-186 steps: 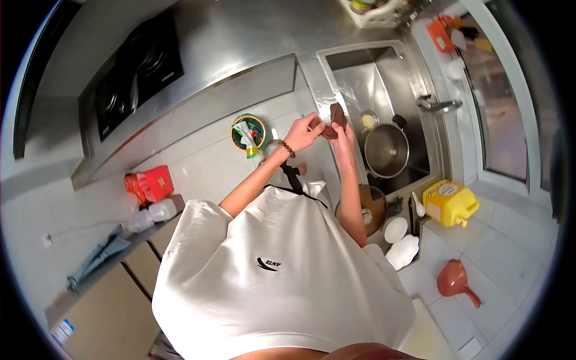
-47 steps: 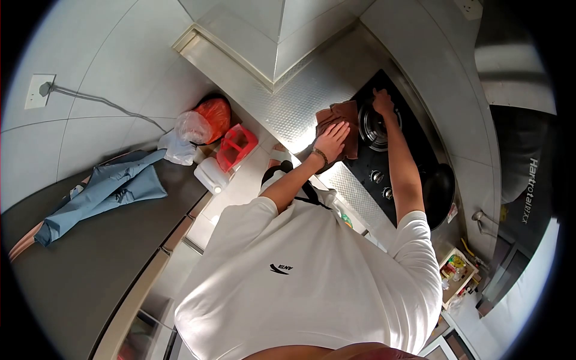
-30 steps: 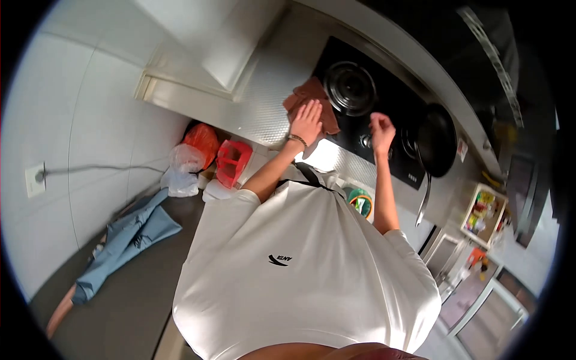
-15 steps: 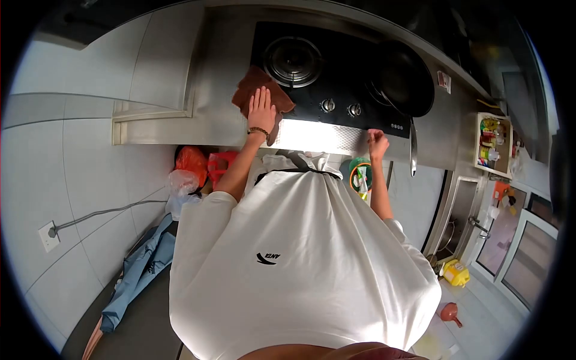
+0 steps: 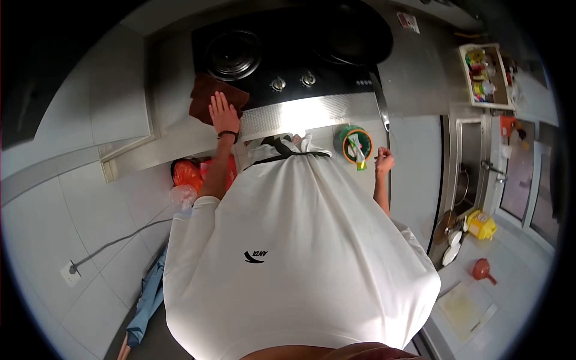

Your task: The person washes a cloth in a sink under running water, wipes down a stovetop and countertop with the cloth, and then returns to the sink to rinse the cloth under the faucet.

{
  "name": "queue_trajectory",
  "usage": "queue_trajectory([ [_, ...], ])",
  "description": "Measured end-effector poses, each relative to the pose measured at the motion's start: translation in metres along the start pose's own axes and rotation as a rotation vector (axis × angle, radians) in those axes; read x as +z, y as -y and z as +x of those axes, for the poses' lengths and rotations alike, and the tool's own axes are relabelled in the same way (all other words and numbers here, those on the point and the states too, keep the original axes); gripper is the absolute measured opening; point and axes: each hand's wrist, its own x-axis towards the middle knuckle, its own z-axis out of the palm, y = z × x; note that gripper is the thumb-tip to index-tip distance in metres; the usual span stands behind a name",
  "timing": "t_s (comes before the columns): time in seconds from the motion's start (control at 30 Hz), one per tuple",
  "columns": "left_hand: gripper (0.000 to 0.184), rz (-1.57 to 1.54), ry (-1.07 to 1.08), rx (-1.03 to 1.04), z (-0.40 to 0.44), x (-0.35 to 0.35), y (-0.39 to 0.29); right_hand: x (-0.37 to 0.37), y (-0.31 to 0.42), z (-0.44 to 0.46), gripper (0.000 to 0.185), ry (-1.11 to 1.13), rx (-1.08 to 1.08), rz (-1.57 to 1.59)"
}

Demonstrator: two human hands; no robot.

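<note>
My left hand [image 5: 224,113] lies flat with fingers stretched out on a brown cloth [image 5: 204,96]. The cloth covers the front left corner of the black gas stove [image 5: 264,63] and part of the steel counter beside it. Held off the counter's front edge, my right hand [image 5: 384,161] has its fingers curled in, and I see nothing in them. It is nearest to a green bin [image 5: 345,135] with an orange rim and wrappers inside. On the stove's right burner sits a dark frying pan [image 5: 360,30], its handle [image 5: 383,108] pointing toward me.
Two stove knobs [image 5: 278,83] face me. A red bag [image 5: 187,175] and a red plastic item stand under the counter's left end. To the right are a crate of bottles [image 5: 480,78], a sink [image 5: 471,159], a yellow jug [image 5: 481,225] and a red-brown ladle-like item [image 5: 483,270] on the floor.
My right hand has come away from the counter edge, toward me and beside the bin. My left hand stays flat on the cloth. The view has shifted, so the stove appears farther up and left.
</note>
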Motion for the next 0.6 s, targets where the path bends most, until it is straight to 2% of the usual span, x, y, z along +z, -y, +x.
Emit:
queue_trajectory([
  [0.13,0.059,0.006,-0.016,0.013,0.0,0.004,0.002,-0.012,-0.028,0.025,0.017,-0.003,0.103,-0.001],
  [0.37,0.058,-0.033,-0.026,-0.019,-0.001,0.003,-0.002,-0.012,-0.062,0.049,0.01,0.042,0.135,-0.124],
  [0.47,0.058,-0.034,-0.028,-0.035,-0.001,0.003,-0.006,-0.004,-0.092,0.058,0.008,-0.064,0.039,-0.171],
  [0.6,0.058,-0.036,-0.019,-0.034,-0.002,0.005,-0.005,-0.008,-0.086,0.058,0.01,-0.122,0.129,-0.164],
])
